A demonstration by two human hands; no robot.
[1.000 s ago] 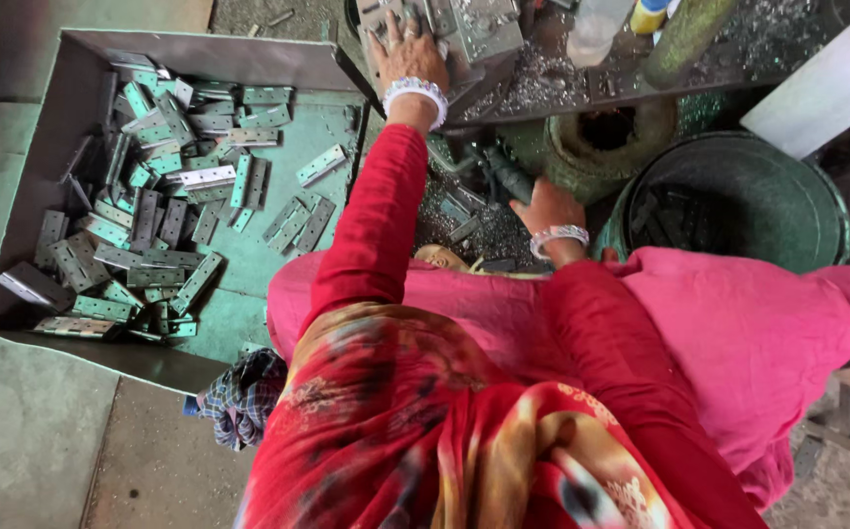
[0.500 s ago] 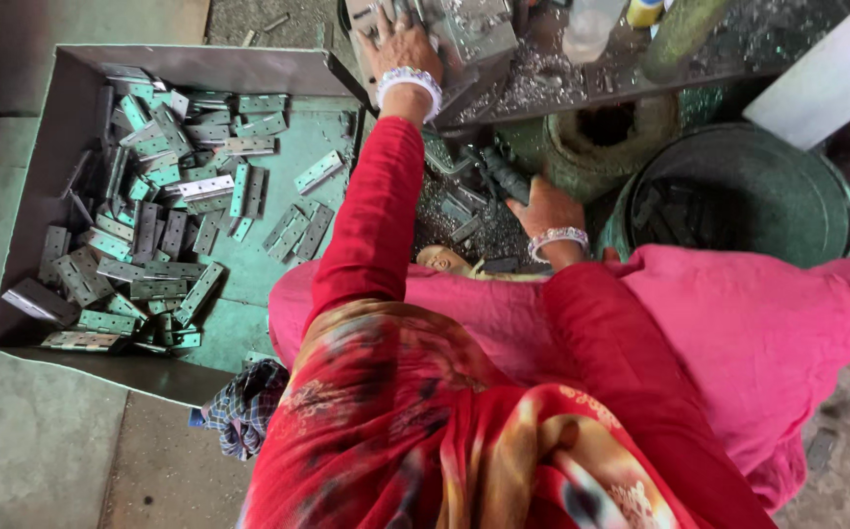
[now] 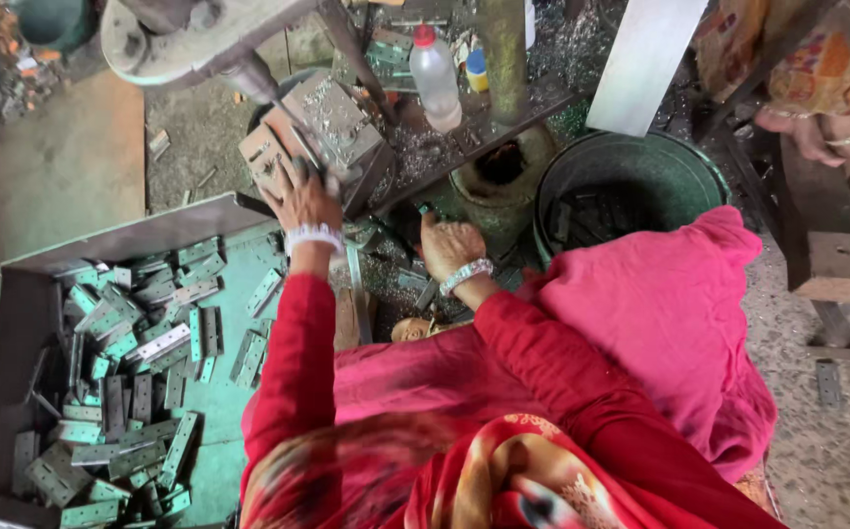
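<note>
Left hand (image 3: pixel 302 196) has stayed at the metal block (image 3: pixel 332 127).

The hinge plates (image 3: pixel 141 372) are dull grey metal with a faint greenish sheen, heaped in a matt sheet-metal tray (image 3: pixel 150 235). The fixture block (image 3: pixel 322 127) is worn, scuffed steel dusted with bright shavings. The bottle (image 3: pixel 437 76) is cloudy plastic. The bucket (image 3: pixel 640 167) looks dark, grimy and matt. The floor (image 3: pixel 836 460) is rough speckled concrete.
</note>
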